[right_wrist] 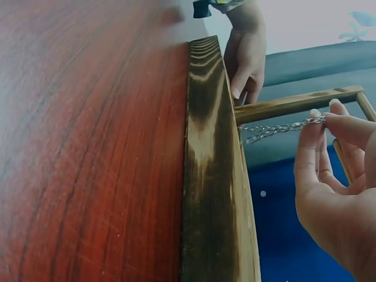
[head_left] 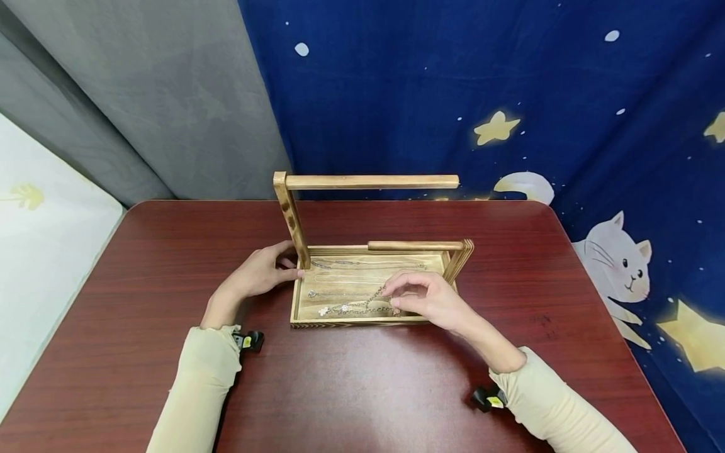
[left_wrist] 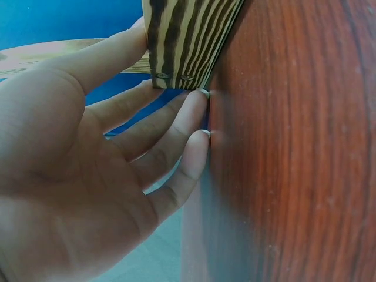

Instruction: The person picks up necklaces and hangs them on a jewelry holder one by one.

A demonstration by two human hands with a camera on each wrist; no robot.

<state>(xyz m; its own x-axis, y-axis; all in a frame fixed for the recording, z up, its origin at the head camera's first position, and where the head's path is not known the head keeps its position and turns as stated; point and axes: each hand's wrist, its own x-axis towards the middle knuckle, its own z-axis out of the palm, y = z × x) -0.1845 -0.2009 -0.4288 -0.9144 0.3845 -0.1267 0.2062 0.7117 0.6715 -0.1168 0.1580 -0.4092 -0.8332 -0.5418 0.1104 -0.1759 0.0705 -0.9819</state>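
Observation:
A wooden jewelry tray (head_left: pixel 362 323) sits on the table, a tall post with a long crossbar (head_left: pixel 370 182) at its left end and a lower post and bar (head_left: pixel 416 246) at its right. My left hand (head_left: pixel 257 272) grips the tray's left end, thumb on the rim and fingers behind the post; its lower fingers touch the table. Between thumb and index finger, my right hand (head_left: pixel 433 302) pinches a silver chain necklace (right_wrist: pixel 285 127) above the tray's front right part. Several thin necklaces lie in rows inside; a white flower pendant (head_left: pixel 323 311) shows near the front.
The dark red wood-grain table (head_left: pixel 362 390) has rounded back corners. Behind it hang a grey curtain (head_left: pixel 209 94) and a blue curtain (head_left: pixel 396 82) with stars and a cat. A black wrist camera (head_left: pixel 487 398) hangs beside the right sleeve.

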